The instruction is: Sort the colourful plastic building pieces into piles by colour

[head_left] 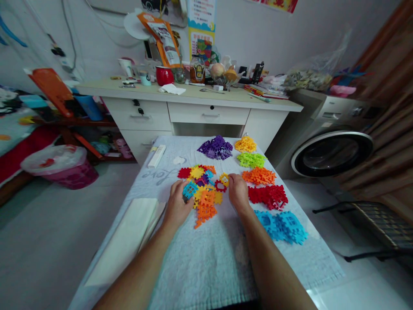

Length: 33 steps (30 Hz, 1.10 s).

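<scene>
My left hand (178,202) is closed on a blue building piece (190,189) at the left side of a mixed pile of plastic interlocking pieces (206,198). To the right of that pile, my right hand (238,191) pinches a yellow building piece (224,179). Next to it lies a red piece (220,186) with an open middle. Along the table's right side run sorted heaps: yellow pieces (245,144), green pieces (251,160), orange pieces (259,175), red pieces (268,196) and blue pieces (282,226). A purple heap (215,148) sits at the far edge.
A pale cloth covers the table (206,267). At its left lie a folded cream cloth (124,241) and a white box (157,156). Behind stands a cluttered desk (211,99), with a washing machine (319,129) and a chair (377,224) to the right.
</scene>
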Motion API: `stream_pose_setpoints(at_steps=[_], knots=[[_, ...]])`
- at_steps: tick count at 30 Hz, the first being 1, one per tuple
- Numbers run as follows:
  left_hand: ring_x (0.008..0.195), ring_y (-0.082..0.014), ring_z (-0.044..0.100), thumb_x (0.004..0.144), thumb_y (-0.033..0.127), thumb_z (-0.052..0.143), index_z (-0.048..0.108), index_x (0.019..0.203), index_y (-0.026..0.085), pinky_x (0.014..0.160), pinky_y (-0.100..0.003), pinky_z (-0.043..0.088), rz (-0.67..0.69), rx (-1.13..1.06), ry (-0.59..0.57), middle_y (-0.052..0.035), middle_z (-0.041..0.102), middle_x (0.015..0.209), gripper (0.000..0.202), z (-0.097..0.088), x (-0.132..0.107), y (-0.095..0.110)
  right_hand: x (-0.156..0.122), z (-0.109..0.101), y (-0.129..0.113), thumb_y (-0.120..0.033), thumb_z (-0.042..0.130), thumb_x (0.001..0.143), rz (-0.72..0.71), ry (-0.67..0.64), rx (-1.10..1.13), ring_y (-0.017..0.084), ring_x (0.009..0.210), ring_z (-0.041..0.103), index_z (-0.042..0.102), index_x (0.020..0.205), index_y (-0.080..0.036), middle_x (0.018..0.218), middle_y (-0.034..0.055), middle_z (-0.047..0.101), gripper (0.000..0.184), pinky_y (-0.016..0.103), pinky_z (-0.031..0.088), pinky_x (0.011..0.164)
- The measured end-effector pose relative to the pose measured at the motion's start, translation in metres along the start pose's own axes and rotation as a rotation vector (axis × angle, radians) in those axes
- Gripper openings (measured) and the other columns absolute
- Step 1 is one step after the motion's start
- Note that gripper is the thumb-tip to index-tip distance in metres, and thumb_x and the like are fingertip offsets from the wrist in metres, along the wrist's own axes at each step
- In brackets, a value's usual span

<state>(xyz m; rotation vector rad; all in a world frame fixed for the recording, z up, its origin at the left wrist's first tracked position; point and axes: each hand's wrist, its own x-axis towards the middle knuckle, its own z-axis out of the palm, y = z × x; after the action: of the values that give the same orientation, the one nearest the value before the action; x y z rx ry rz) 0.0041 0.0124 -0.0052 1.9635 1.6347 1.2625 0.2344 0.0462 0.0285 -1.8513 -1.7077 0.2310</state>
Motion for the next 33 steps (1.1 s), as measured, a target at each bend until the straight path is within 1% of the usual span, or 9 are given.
stream_pose_setpoints(at_steps=[4, 8, 13, 17, 19, 22, 25, 28, 33], knots=[[0.129, -0.0249, 0.046, 0.074, 0.012, 0.058, 0.051, 0.125, 0.021, 0.113, -0.044, 0.037, -0.015, 0.02, 0.013, -0.01, 0.044, 0.133, 0.052, 0.0, -0.001, 0.0, -0.003, 0.004, 0.0, -0.023, 0.04, 0.094, 0.051, 0.039, 0.089, 0.02, 0.093, 0.064, 0.067, 0.11, -0.014, 0.101, 0.0102, 0.071, 0.033, 0.028, 0.043, 0.083], [0.128, -0.0236, 0.047, 0.07, 0.005, 0.054, 0.052, 0.125, 0.022, 0.114, -0.042, 0.038, -0.04, 0.026, 0.004, -0.0091, 0.044, 0.132, 0.057, 0.001, -0.001, 0.001, -0.005, 0.006, 0.0, -0.024, 0.046, 0.09, 0.069, 0.019, 0.141, 0.02, 0.085, 0.065, 0.067, 0.11, -0.015, 0.092, 0.0084, 0.072, 0.03, 0.028, 0.045, 0.08], [0.131, -0.0249, 0.044, 0.066, 0.002, 0.053, 0.049, 0.128, 0.022, 0.115, -0.044, 0.037, -0.073, 0.03, 0.015, -0.0096, 0.042, 0.135, 0.064, 0.001, -0.001, 0.001, -0.004, 0.01, 0.005, -0.018, 0.053, 0.083, 0.064, -0.012, 0.148, 0.02, 0.09, 0.065, 0.066, 0.114, -0.014, 0.108, 0.0112, 0.07, 0.033, 0.03, 0.046, 0.085], [0.131, -0.0243, 0.044, 0.065, 0.001, 0.051, 0.048, 0.128, 0.021, 0.116, -0.044, 0.035, -0.061, 0.016, 0.016, -0.0095, 0.045, 0.133, 0.067, 0.001, -0.001, 0.002, -0.003, 0.011, 0.007, -0.016, 0.052, 0.081, 0.084, 0.0, 0.163, 0.02, 0.092, 0.065, 0.065, 0.114, -0.013, 0.109, 0.0112, 0.07, 0.036, 0.03, 0.046, 0.086], [0.128, -0.0238, 0.047, 0.067, 0.002, 0.052, 0.047, 0.128, 0.022, 0.113, -0.045, 0.037, -0.052, 0.0, 0.01, -0.0089, 0.049, 0.13, 0.064, 0.001, -0.001, 0.002, -0.003, 0.01, 0.006, -0.017, 0.052, 0.081, 0.088, 0.003, 0.174, 0.02, 0.091, 0.064, 0.065, 0.113, -0.014, 0.106, 0.0103, 0.071, 0.035, 0.03, 0.046, 0.084], [0.122, -0.0236, 0.052, 0.072, 0.007, 0.053, 0.047, 0.128, 0.022, 0.108, -0.045, 0.042, -0.049, -0.018, -0.03, -0.0088, 0.055, 0.125, 0.058, 0.002, -0.002, 0.0, -0.004, 0.006, 0.002, -0.02, 0.051, 0.081, 0.096, -0.014, 0.178, 0.02, 0.082, 0.064, 0.066, 0.111, -0.015, 0.091, 0.007, 0.072, 0.033, 0.028, 0.045, 0.075], [0.121, -0.0245, 0.053, 0.075, 0.013, 0.056, 0.047, 0.128, 0.021, 0.106, -0.045, 0.044, -0.052, -0.014, -0.052, -0.0095, 0.058, 0.126, 0.054, 0.003, -0.003, -0.002, -0.006, -0.004, -0.006, -0.022, 0.051, 0.081, 0.09, -0.023, 0.178, 0.018, 0.071, 0.062, 0.066, 0.109, -0.016, 0.077, 0.0035, 0.069, 0.033, 0.027, 0.043, 0.067], [0.121, -0.0257, 0.053, 0.076, 0.017, 0.059, 0.048, 0.129, 0.02, 0.106, -0.046, 0.043, -0.056, 0.0, -0.046, -0.0102, 0.058, 0.127, 0.054, 0.004, -0.003, -0.002, -0.003, -0.024, -0.015, -0.023, 0.053, 0.081, 0.047, -0.027, 0.195, 0.017, 0.068, 0.06, 0.067, 0.107, -0.017, 0.073, 0.0022, 0.067, 0.03, 0.026, 0.041, 0.065], [0.121, -0.0264, 0.052, 0.074, 0.017, 0.058, 0.049, 0.129, 0.018, 0.106, -0.047, 0.042, -0.035, 0.033, -0.055, -0.0114, 0.059, 0.126, 0.056, 0.003, -0.003, -0.001, 0.028, -0.066, -0.018, -0.022, 0.061, 0.079, -0.034, -0.088, 0.28, 0.012, 0.058, 0.054, 0.067, 0.098, -0.017, 0.065, -0.0023, 0.061, 0.021, 0.023, 0.038, 0.056]])
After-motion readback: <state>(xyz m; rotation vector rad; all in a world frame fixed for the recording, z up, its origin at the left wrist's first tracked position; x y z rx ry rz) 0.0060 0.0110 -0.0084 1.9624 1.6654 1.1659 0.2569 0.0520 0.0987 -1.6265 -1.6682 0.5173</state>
